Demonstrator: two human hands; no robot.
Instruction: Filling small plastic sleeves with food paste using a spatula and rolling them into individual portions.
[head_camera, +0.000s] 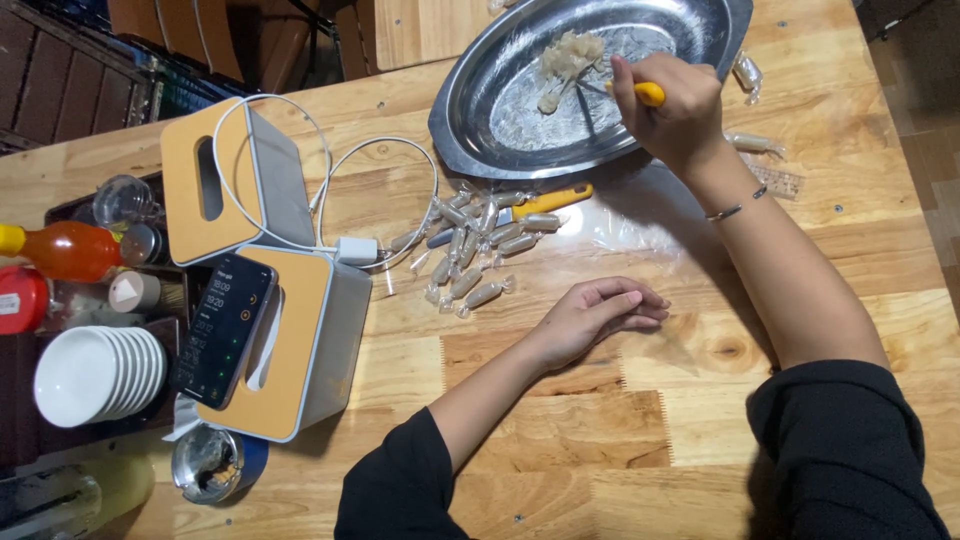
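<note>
My right hand (677, 108) grips a yellow-handled tool (648, 94) over an oval metal tray (480, 120), its tip against a clump of pale, translucent pieces (566, 62) lying in the tray. My left hand (597, 312) rests loosely curled on the wooden table, holding nothing. Just beyond it lies a pile of several small clear-wrapped rolls (478, 245), and a second yellow-handled tool (548, 201) lies among them. A sheet of clear plastic (640, 232) covers the table beside the pile.
Two orange-and-grey tissue boxes (235, 180) stand at the left, a phone (222, 326) leaning on the nearer one with a white charger cable (350, 250). Stacked white saucers (95, 372), an orange bottle (62, 250), small jars and a metal cup (208, 462) crowd the left edge. Loose wrapped rolls (752, 142) lie right of the tray.
</note>
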